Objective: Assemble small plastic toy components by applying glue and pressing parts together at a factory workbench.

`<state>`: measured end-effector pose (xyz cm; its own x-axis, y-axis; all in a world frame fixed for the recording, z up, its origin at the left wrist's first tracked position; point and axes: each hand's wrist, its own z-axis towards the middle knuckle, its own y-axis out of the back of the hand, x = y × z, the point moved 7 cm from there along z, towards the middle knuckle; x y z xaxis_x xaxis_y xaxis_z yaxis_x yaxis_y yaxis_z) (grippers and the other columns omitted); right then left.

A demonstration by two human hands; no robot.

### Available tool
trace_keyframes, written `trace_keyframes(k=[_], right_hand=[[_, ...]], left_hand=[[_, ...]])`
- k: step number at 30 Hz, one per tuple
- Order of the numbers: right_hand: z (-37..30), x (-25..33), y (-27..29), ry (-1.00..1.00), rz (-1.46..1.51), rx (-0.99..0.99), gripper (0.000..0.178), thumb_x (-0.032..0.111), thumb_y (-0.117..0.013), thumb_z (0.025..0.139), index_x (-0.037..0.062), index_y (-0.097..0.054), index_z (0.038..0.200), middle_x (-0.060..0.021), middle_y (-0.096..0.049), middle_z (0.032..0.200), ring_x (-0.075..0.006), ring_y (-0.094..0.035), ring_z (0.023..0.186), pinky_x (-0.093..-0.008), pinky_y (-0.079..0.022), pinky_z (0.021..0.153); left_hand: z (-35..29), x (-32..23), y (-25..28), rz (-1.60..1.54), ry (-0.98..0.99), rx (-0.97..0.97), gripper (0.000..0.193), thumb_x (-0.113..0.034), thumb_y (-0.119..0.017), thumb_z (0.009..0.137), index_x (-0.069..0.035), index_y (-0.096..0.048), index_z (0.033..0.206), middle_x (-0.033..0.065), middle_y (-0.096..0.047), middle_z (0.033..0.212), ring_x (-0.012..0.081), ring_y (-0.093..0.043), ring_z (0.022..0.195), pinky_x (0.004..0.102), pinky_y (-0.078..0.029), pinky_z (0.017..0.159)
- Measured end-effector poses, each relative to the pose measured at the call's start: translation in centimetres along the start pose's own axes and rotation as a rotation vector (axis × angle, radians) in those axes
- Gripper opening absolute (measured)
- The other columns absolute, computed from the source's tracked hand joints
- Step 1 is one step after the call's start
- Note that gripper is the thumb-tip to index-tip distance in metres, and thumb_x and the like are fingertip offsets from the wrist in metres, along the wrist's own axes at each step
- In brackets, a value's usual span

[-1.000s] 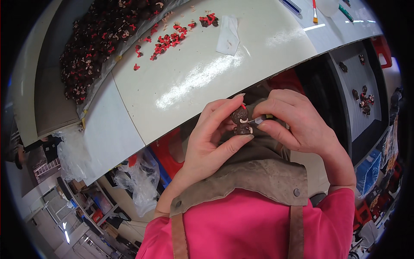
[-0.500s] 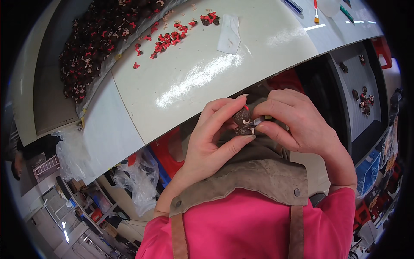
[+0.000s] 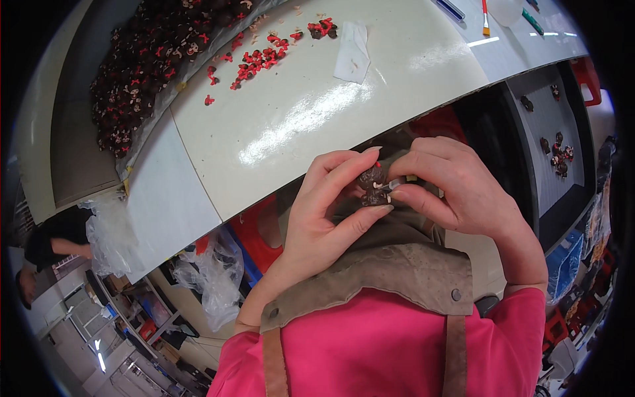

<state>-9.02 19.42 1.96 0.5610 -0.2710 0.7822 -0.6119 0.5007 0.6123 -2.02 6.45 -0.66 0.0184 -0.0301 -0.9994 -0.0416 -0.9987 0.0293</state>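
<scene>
My left hand (image 3: pixel 334 208) is closed around a small dark brown figurine (image 3: pixel 372 177) with a red bit on top and pale bits on its front, pinched between fingers and thumb. My right hand (image 3: pixel 450 185) is closed on a slim metal-tipped tool (image 3: pixel 395 185). Its tip touches or nearly touches the figurine's front. Fingers hide most of the tool, so its exact kind cannot be told. Both hands are just off the table's near edge, above my brown apron (image 3: pixel 397 271).
On the table (image 3: pixel 264 126) lie small red-and-brown pieces (image 3: pixel 258 61) and a white tissue (image 3: pixel 352 54). A large heap of brown figurines (image 3: pixel 145 73) fills the far left. At right, a dark-rimmed tray (image 3: pixel 542 172) holds several figurines. A brush (image 3: pixel 485 18) lies farther back.
The tool's metal tip has shifted slightly at the figurine's front. At the far left, another person's dark sleeve and arm have come into view. My left hand has hardly moved.
</scene>
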Motion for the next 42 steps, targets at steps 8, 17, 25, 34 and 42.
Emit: trace_keyframes(k=[8, 17, 25, 34, 42], right_hand=[[0.0, 0.3, 0.1, 0.044, -0.062, -0.071, 0.017, 0.017, -0.067, 0.075, 0.0068, -0.057, 0.086, -0.0069, -0.051, 0.071, -0.0255, -0.05, 0.064, -0.0348, -0.038, 0.057], [-0.1, -0.1, 0.5, 0.03, 0.093, -0.1, 0.013, 0.014, -0.062, 0.08, 0.0043, -0.058, 0.088, -0.0065, -0.054, 0.074, -0.0249, -0.049, 0.064, -0.0329, -0.039, 0.057], [-0.1, 0.1, 0.1, 0.046, 0.041, -0.03, 0.014, 0.015, -0.063, 0.08, 0.0044, -0.057, 0.088, -0.0077, -0.058, 0.077, -0.0264, -0.053, 0.065, -0.0341, -0.041, 0.058], [-0.2, 0.3, 0.0, 0.05, -0.021, -0.008, 0.016, 0.016, -0.064, 0.079, 0.0054, -0.056, 0.087, -0.0078, -0.057, 0.076, -0.0279, -0.053, 0.065, -0.0356, -0.042, 0.058], [-0.2, 0.3, 0.7, 0.031, -0.1, -0.049, 0.017, 0.016, -0.067, 0.076, 0.0067, -0.057, 0.086, -0.0067, -0.052, 0.071, -0.0259, -0.05, 0.062, -0.0347, -0.038, 0.057]], left_hand=[[-0.1, -0.1, -0.1, -0.067, 0.012, -0.021, 0.055, 0.003, -0.068, 0.078, -0.003, -0.048, 0.129, 0.008, -0.042, 0.122, 0.0139, -0.052, 0.106, 0.0252, -0.046, 0.087], [-0.2, 0.6, -0.2, -0.268, 0.101, 0.005, 0.059, 0.004, -0.065, 0.08, -0.003, -0.042, 0.134, 0.0059, -0.038, 0.125, 0.0109, -0.045, 0.108, 0.0225, -0.04, 0.091], [-0.1, 0.5, -0.5, -0.31, 0.092, 0.036, 0.058, 0.006, -0.061, 0.082, -0.002, -0.039, 0.136, 0.007, -0.037, 0.126, 0.0122, -0.045, 0.112, 0.0247, -0.04, 0.094], [-0.2, 0.3, -0.8, -0.278, 0.062, 0.05, 0.057, 0.006, -0.06, 0.083, -0.002, -0.039, 0.136, 0.0082, -0.036, 0.128, 0.0139, -0.046, 0.115, 0.0259, -0.041, 0.095], [0.3, 0.2, -0.9, -0.164, 0.042, 0.046, 0.056, 0.005, -0.06, 0.083, -0.003, -0.041, 0.135, 0.0074, -0.039, 0.126, 0.0133, -0.047, 0.114, 0.0251, -0.043, 0.093]])
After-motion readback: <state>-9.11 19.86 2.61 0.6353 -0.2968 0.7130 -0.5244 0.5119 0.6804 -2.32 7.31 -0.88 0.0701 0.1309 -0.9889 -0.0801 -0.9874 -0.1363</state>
